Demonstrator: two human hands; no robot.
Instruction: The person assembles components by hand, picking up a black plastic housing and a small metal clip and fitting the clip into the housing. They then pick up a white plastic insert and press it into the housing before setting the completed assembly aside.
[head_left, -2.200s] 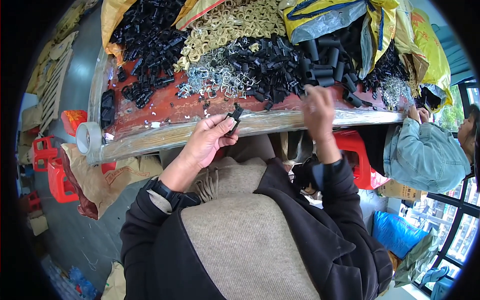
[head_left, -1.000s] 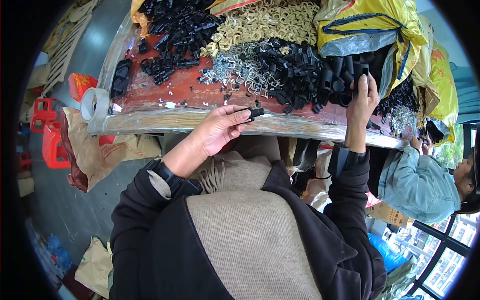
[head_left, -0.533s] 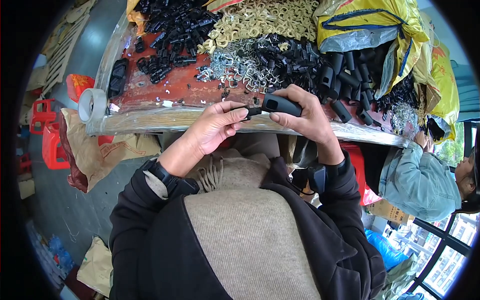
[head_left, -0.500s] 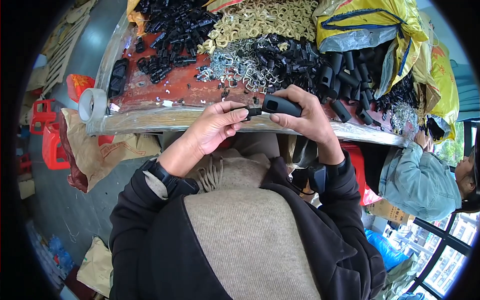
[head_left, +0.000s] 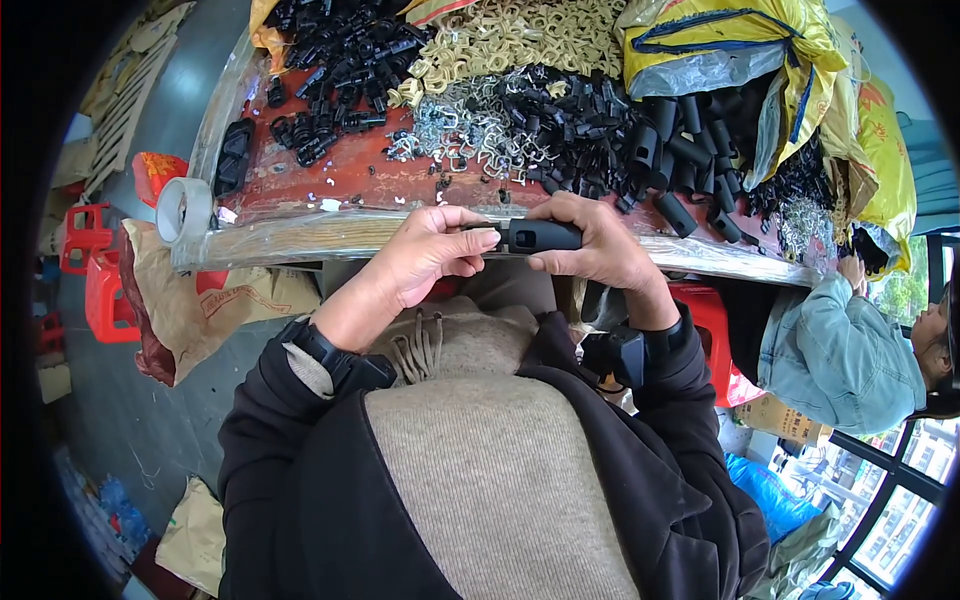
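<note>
Just over the table's front edge, my right hand (head_left: 598, 243) grips a black plastic sleeve (head_left: 545, 236) with a rectangular slot in its side. From the left, my left hand (head_left: 436, 253) pinches a small black plastic part (head_left: 497, 236), mostly hidden by the fingers. The two black pieces meet end to end, and the small part seems to sit in the sleeve's open left end. Beyond my hands lie bent metal clips (head_left: 465, 140), small black pieces (head_left: 570, 125) and a heap of similar black sleeves (head_left: 690, 150).
Cream plastic rings (head_left: 520, 40) and black assembled fittings (head_left: 350, 60) are piled farther back. A tape roll (head_left: 185, 211) stands at the left table corner. Yellow sacks (head_left: 720, 45) lie at the back right. A person in a light blue jacket (head_left: 835, 350) works at the right.
My right hand has brought the black sleeve left and slightly down, closing the gap to the small part in my left hand. The left hand has barely moved.
</note>
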